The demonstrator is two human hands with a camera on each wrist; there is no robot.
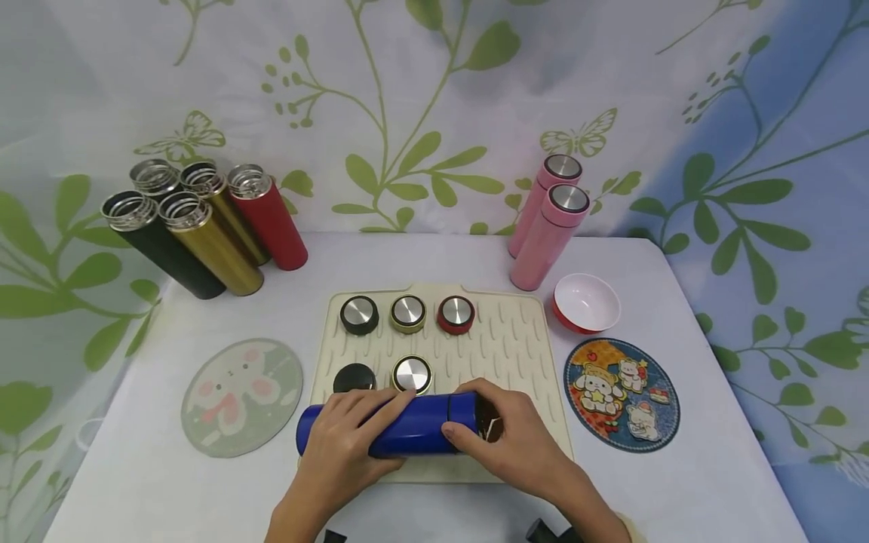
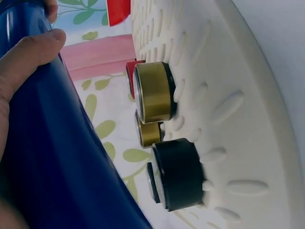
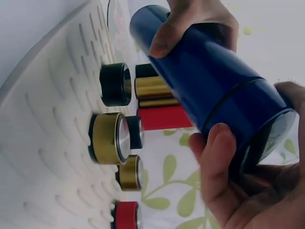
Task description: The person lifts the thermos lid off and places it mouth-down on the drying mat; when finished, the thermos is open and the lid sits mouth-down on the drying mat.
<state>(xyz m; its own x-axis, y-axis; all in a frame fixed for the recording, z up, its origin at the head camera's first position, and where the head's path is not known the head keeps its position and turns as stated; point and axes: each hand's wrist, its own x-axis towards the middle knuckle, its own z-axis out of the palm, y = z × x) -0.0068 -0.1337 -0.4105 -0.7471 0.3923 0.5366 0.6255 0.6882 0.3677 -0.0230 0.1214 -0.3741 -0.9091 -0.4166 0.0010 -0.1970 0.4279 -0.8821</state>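
A blue thermos flask (image 1: 421, 431) lies sideways in the air above a cream ridged mat. My left hand (image 1: 345, 443) grips its body near the base end. On the capped end, the fingers and thumb of my right hand (image 1: 519, 441) curl round the blue lid (image 3: 252, 112); a thin seam shows between lid and body. Behind the flask, on the mat (image 1: 502, 339), stand several loose lids: a black lid (image 1: 359, 314), a gold lid (image 1: 408, 312), a red lid (image 1: 455, 314), a second black lid (image 1: 354, 377) and another gold lid (image 1: 412, 374).
Lidless flasks stand at the back left, among them a red flask (image 1: 274, 226) and a black flask (image 1: 173, 256). Two pink flasks (image 1: 548, 237) with lids stand back right, near a red-and-white bowl (image 1: 587, 303). Round mats flank the cream one: a rabbit mat (image 1: 242, 397) and a cartoon mat (image 1: 621, 394).
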